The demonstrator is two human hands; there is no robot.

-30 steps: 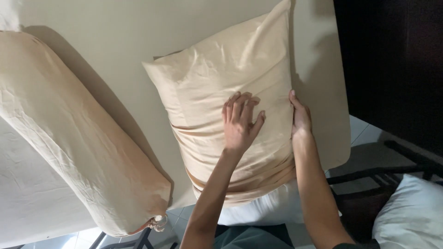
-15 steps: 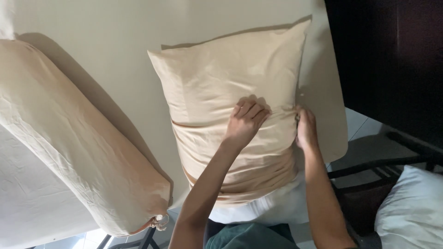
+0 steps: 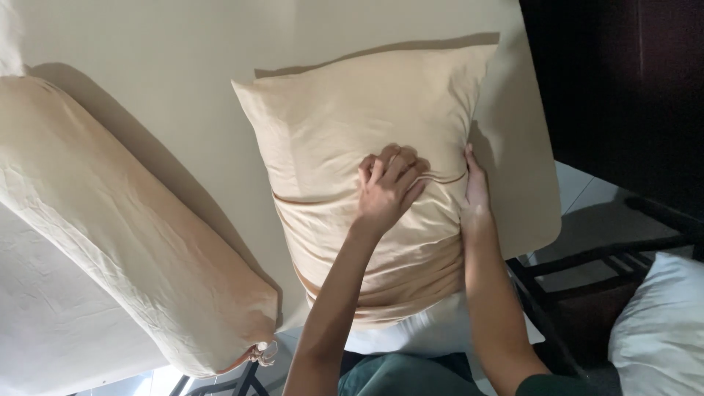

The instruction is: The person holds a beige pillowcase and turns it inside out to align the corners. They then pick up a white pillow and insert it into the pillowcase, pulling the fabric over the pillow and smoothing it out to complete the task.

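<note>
Bare sheet (image 3: pixel 183 66) above and left of the pillow (image 3: pixel 352 132) is open. Bolster (image 3: pixel 125 227) blocks lower left; chair frame (image 3: pixel 587 257) crowds lower right.

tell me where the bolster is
The bolster lies diagonally at the left of the head view on the bed, left of the pillow.

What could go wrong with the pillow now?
The white inner pillow sticks out of the beige pillowcase at the near end, so it might slip further out. The left hand presses on bunched folds, which could stay creased. The pillow lies close to the mattress edge beside the right hand and might slide off.
</note>
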